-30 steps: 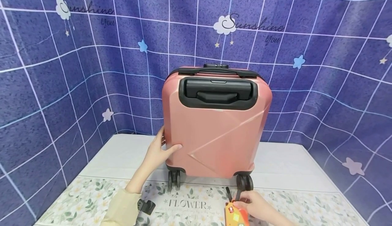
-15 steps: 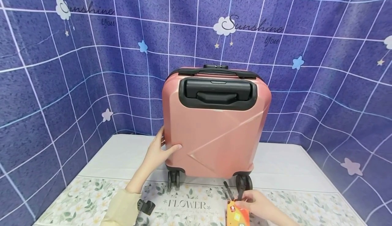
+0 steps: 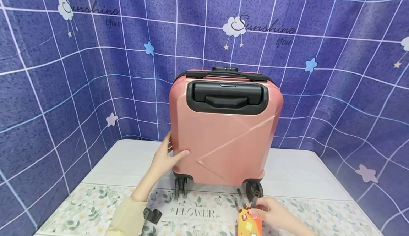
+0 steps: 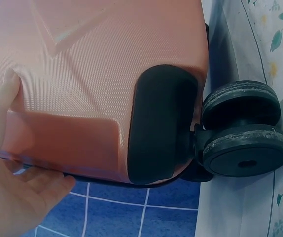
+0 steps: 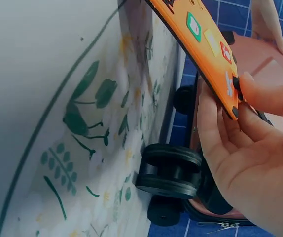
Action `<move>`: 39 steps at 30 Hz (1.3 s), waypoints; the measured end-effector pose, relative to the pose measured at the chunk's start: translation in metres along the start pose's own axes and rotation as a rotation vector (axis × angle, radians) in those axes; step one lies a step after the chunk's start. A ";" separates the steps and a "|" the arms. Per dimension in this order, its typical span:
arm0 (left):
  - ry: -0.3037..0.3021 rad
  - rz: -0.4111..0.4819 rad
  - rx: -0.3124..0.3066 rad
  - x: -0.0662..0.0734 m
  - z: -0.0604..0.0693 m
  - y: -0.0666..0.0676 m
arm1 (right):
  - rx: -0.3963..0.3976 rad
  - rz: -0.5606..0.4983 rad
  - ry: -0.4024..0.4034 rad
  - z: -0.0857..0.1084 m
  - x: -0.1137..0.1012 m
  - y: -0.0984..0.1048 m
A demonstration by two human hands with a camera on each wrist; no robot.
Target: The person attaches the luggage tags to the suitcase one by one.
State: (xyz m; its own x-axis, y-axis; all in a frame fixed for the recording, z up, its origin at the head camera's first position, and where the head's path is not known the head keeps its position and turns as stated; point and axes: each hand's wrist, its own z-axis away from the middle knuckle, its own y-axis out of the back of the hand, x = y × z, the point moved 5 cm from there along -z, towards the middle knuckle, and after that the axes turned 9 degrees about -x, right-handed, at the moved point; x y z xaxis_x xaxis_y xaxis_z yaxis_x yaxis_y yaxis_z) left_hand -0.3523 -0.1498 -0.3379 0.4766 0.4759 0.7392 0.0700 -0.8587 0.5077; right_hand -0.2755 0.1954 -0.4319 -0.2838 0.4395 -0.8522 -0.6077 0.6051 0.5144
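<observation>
From my station I saw the right hand (image 3: 271, 213) pinching the orange luggage tag (image 3: 246, 225) at its strap end, dark straps (image 3: 254, 201) sticking up beyond the fingers. The tag lay at the hand's left, its long axis running from the wearer toward the suitcase (image 3: 223, 140), strap end foremost. In my judgement everything turned on that line: the right hand was the nearer one, and the right front caster (image 3: 250, 190) stood just past the straps; whether they touched, I couldn't tell. Farther left, the left hand (image 3: 166, 158) gripped the upright suitcase's lower side, thumb on its broad face. The recessed pull handle (image 3: 228, 101) sat high, well apart from the tag.
</observation>
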 end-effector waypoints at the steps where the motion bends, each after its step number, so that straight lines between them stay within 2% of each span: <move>1: 0.003 0.000 -0.001 0.000 0.000 0.000 | -0.002 0.004 0.007 0.000 0.000 0.000; 11: 0.011 0.002 0.004 -0.001 0.001 -0.001 | -0.008 -0.004 0.052 0.004 -0.009 0.000; 18: 0.000 0.004 0.006 -0.002 0.001 -0.002 | -0.006 -0.007 0.204 0.009 -0.018 0.001; 22: 0.002 0.004 0.009 -0.003 0.001 -0.003 | 0.007 0.006 0.244 0.010 -0.020 0.003; 30: 0.004 0.002 0.006 -0.002 0.001 -0.002 | 0.087 0.116 0.335 0.013 -0.028 0.006; 34: 0.005 0.003 0.004 -0.002 0.001 -0.002 | 0.108 0.141 0.340 0.015 -0.033 0.009; 39: 0.016 0.003 0.002 -0.002 0.001 -0.002 | 0.085 0.118 0.359 0.017 -0.039 0.013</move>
State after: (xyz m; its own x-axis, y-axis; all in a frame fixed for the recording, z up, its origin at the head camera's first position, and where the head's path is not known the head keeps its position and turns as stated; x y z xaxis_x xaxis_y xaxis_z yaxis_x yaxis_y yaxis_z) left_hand -0.3522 -0.1494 -0.3404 0.4629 0.4761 0.7477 0.0699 -0.8605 0.5046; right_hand -0.2596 0.1978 -0.3903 -0.5992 0.2582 -0.7578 -0.4958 0.6235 0.6045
